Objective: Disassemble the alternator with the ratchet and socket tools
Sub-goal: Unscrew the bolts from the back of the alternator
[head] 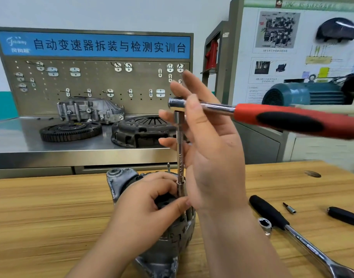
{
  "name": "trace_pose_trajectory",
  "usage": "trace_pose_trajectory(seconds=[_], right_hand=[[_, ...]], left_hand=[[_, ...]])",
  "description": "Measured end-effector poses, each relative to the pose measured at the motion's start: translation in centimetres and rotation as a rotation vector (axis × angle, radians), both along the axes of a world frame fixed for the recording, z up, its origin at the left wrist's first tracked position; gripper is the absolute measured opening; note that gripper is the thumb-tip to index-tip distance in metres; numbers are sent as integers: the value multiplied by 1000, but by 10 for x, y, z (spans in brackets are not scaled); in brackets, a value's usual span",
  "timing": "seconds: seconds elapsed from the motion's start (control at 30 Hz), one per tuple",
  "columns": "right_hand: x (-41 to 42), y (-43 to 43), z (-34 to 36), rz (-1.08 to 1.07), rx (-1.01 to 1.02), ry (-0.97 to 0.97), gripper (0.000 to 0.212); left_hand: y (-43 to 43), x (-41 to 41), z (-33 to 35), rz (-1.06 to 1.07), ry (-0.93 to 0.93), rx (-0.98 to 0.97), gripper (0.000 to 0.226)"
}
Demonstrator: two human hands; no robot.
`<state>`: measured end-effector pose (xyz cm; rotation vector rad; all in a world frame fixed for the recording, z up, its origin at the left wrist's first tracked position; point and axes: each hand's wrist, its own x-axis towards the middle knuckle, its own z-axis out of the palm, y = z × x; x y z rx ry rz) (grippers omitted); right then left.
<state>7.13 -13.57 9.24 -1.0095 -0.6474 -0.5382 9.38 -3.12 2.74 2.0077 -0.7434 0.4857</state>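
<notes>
The grey alternator (120, 183) stands on the wooden table (41, 213), mostly hidden behind my hands. A ratchet with a red and black handle (288, 120) sits on a long chrome extension bar (180, 153) that drops straight down to a socket at the alternator's top. My left hand (150, 209) pinches the bottom of the extension and socket against the alternator. My right hand (210, 149) is spread flat beside the extension, its fingers apart, thumb against the ratchet's shaft near the head (176, 103).
On the table to the right lie a second ratchet with a black grip (272, 215), a loose socket (265, 225), a small bit (290, 208) and another black handle (344, 215). Behind, a steel bench (15, 137) holds a flywheel (71, 131), a clutch cover (142, 130) and a housing.
</notes>
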Motion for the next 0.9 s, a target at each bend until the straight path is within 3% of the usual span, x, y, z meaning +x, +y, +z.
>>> trace_pose_trajectory(seconds=[0.1, 0.23, 0.37, 0.5, 0.63, 0.8, 0.9], right_hand=[[0, -3, 2, 95, 65, 67, 27], [1, -6, 1, 128, 51, 140, 46], [2, -2, -1, -45, -12, 52, 22], [0, -2, -1, -219, -141, -102, 24], [1, 1, -2, -12, -15, -5, 24], [3, -6, 0, 106, 29, 124, 43], [3, -6, -1, 84, 10, 137, 42]], left_hand=[[1, -1, 0, -25, -22, 5, 43], [3, 0, 0, -92, 0, -28, 40], [5, 3, 1, -78, 20, -7, 49], [3, 2, 2, -58, 1, 9, 52], [2, 1, 0, -30, -10, 9, 35], [3, 0, 0, -102, 3, -10, 40], [4, 0, 1, -105, 5, 7, 40]])
